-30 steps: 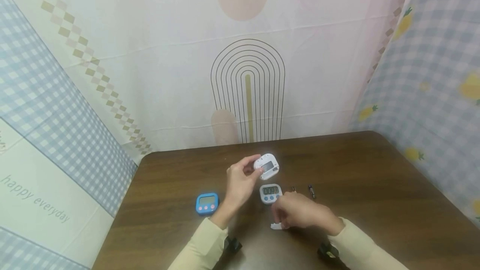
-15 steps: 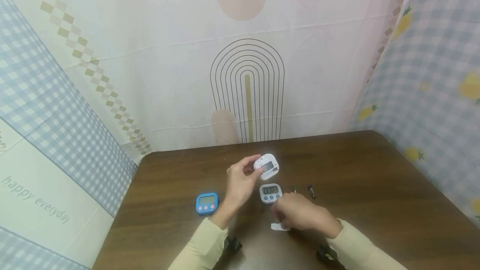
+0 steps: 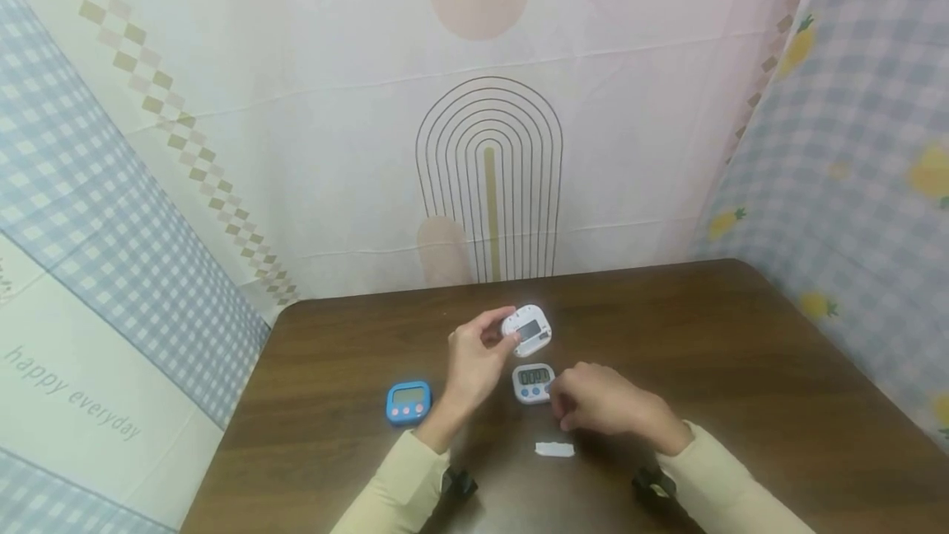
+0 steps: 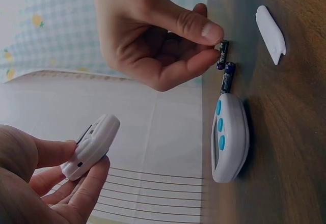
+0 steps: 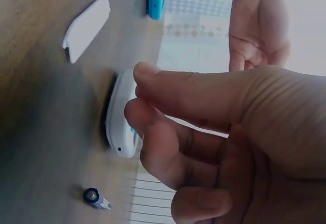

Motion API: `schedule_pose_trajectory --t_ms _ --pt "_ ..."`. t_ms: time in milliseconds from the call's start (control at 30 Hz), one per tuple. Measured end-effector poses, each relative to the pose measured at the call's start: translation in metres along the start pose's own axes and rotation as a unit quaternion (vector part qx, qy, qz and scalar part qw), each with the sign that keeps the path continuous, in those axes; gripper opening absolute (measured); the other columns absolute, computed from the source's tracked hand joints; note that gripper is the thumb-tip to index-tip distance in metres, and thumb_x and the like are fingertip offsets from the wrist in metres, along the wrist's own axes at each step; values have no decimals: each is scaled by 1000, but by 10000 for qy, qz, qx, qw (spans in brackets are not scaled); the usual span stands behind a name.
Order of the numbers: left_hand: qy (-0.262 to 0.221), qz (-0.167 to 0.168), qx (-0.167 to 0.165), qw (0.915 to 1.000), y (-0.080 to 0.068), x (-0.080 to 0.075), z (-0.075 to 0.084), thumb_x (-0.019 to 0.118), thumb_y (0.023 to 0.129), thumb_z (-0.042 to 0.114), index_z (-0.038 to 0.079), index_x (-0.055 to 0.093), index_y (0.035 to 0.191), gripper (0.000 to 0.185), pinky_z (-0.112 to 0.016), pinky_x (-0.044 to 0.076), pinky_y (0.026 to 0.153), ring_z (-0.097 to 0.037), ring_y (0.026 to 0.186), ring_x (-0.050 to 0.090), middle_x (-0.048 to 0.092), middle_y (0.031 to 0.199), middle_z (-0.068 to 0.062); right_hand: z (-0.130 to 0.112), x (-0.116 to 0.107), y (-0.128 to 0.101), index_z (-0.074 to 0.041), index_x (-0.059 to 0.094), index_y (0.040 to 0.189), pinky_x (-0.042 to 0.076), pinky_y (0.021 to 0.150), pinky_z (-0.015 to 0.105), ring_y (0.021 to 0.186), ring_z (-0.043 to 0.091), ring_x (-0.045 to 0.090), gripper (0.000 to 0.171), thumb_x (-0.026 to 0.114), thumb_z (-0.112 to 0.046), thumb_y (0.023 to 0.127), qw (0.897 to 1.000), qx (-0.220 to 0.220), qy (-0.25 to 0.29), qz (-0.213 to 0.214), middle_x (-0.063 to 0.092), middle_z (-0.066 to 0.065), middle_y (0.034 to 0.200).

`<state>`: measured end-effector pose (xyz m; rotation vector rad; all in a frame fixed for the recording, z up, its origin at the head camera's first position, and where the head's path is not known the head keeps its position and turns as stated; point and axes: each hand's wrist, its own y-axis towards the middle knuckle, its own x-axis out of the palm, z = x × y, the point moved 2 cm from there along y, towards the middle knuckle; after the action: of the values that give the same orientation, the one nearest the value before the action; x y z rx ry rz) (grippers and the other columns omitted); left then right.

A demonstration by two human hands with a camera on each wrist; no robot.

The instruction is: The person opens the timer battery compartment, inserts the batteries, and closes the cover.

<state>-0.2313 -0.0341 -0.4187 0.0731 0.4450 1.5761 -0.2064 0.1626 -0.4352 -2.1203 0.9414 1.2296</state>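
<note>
My left hand (image 3: 474,359) grips a white digital timer (image 3: 532,330) by its left side, lifted over the table with its back towards me. That back shows a dark rectangle and an uncovered slot. Fingers loosely curled and holding nothing, my right hand (image 3: 599,398) hovers beside a second white timer (image 3: 534,384) with blue buttons. A slim white battery cover (image 3: 554,449) lies in front of it on the table. Beyond the second timer, the left wrist view shows two small batteries (image 4: 227,76); the right hand hides them in the head view.
A blue timer (image 3: 409,403) with pink buttons lies left of the left forearm. The brown wooden table (image 3: 356,336) ends at patterned cloth hung at the back and both sides.
My right hand has let go of the battery cover, which now lies fully in view, and has moved up and to the right. The left hand keeps its hold on the timer.
</note>
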Motion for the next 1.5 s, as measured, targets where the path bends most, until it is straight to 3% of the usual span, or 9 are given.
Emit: schedule_pose_trajectory --t_ms 700,1100,1500 --pt "80 -60 14 9999 -1 0 -1 80 90 -1 4 77 123 34 -27 65 79 -25 90 78 78 115 -21 34 -20 -1 -21 65 77 47 60 32 69 15 54 27 88 -9 83 9931 1068 -383 301 59 -8 73" --pt "76 -59 100 9999 -1 0 0 81 89 -2 3 77 122 34 -28 65 80 -26 91 79 78 115 -20 54 -29 -5 -17 70 85 51 60 32 69 16 57 19 87 -7 84 9888 1436 -208 342 63 -4 78" --pt "160 -128 -35 9998 -1 0 -1 79 91 0 5 76 125 34 -28 65 81 -24 92 78 78 117 -16 65 -39 -12 -14 69 85 51 58 38 70 17 60 19 87 -11 81 9782 1759 -888 650 65 -3 78"
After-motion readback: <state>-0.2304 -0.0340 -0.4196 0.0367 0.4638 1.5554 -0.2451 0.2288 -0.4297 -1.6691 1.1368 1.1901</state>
